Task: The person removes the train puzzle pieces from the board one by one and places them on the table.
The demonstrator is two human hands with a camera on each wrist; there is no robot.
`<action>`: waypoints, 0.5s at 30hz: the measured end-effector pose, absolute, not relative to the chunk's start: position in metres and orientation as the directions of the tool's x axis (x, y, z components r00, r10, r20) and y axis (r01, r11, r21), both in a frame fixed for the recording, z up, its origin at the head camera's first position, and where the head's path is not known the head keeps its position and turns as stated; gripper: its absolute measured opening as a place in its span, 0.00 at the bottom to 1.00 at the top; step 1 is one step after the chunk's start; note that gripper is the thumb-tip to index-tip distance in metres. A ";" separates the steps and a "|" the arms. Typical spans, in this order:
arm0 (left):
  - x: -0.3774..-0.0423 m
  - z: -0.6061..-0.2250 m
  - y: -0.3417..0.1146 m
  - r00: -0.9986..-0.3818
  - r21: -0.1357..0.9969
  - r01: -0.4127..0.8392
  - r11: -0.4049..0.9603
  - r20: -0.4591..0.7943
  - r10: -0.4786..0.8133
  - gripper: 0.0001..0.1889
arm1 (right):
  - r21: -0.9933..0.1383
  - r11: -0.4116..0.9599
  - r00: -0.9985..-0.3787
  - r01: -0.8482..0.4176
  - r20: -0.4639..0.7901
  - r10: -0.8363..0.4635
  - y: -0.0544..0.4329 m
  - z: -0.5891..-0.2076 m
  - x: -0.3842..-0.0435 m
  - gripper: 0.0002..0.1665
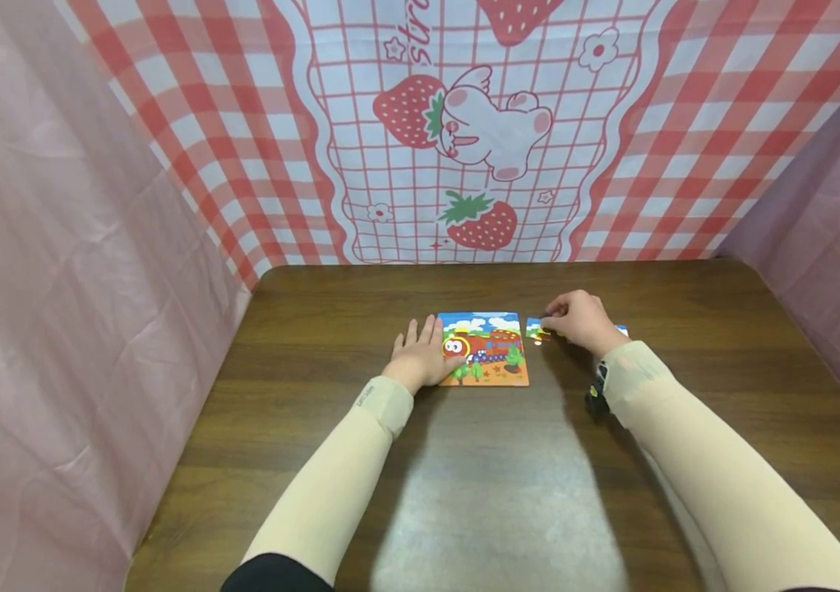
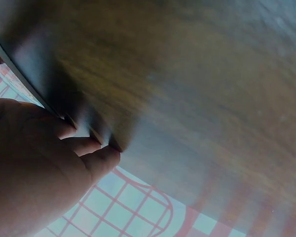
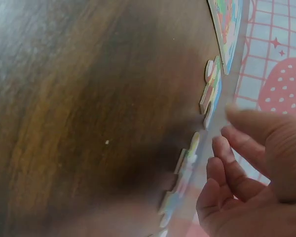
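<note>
Wood-grained table (image 1: 494, 477): left hand (image 1: 418, 357) spread over puzzle (image 1: 490, 349), right hand's (image 1: 586, 322) grip I can't tell; pieces (image 1: 533, 330) probably light, stiff, best lifted by edges

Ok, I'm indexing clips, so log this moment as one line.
left hand: touching left side of train puzzle | right hand: at loose pieces, grip unclear | loose pieces: right of train puzzle, on wooden table

— What lies on the table (image 1: 302, 362)?
— Centrally, the puzzle (image 1: 490, 349); to its right, loose pieces (image 1: 534, 330). The left grip (image 1: 418, 358) rests on its left side; the right grip (image 1: 583, 321) is at the pieces.
— Behind?
— A hanging cloth (image 1: 464, 123).
</note>
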State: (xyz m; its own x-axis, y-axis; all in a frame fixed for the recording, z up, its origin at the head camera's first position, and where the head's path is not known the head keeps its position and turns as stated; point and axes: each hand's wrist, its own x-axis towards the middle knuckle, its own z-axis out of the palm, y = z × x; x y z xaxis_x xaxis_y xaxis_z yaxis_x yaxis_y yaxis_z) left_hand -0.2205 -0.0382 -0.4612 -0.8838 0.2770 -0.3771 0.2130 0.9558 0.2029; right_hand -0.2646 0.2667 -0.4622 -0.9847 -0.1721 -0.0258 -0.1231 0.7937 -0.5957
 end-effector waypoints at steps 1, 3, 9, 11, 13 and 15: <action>-0.221 -0.461 -0.038 -0.883 0.200 0.211 0.957 -0.382 0.274 0.47 | -0.590 0.797 -0.982 -0.133 -0.028 -0.185 0.265 -0.462 -0.265 0.18; -0.221 -0.462 -0.038 -0.883 0.194 0.208 0.959 -0.383 0.269 0.47 | -0.573 0.803 -0.973 -0.164 -0.041 -0.228 0.263 -0.461 -0.266 0.22; -0.221 -0.462 -0.038 -0.883 0.203 0.211 0.956 -0.380 0.276 0.47 | -0.524 0.827 -0.949 -0.205 -0.101 -0.299 0.259 -0.460 -0.269 0.24; -0.221 -0.462 -0.038 -0.883 0.202 0.212 0.956 -0.380 0.276 0.48 | -0.515 0.831 -0.945 -0.213 -0.107 -0.309 0.258 -0.459 -0.269 0.24; -0.221 -0.463 -0.037 -0.882 0.197 0.208 0.958 -0.386 0.271 0.47 | -0.512 0.831 -0.942 -0.218 -0.113 -0.317 0.258 -0.458 -0.269 0.23; -0.221 -0.463 -0.037 -0.882 0.196 0.206 0.959 -0.387 0.268 0.47 | -0.510 0.831 -0.939 -0.223 -0.117 -0.324 0.259 -0.457 -0.269 0.23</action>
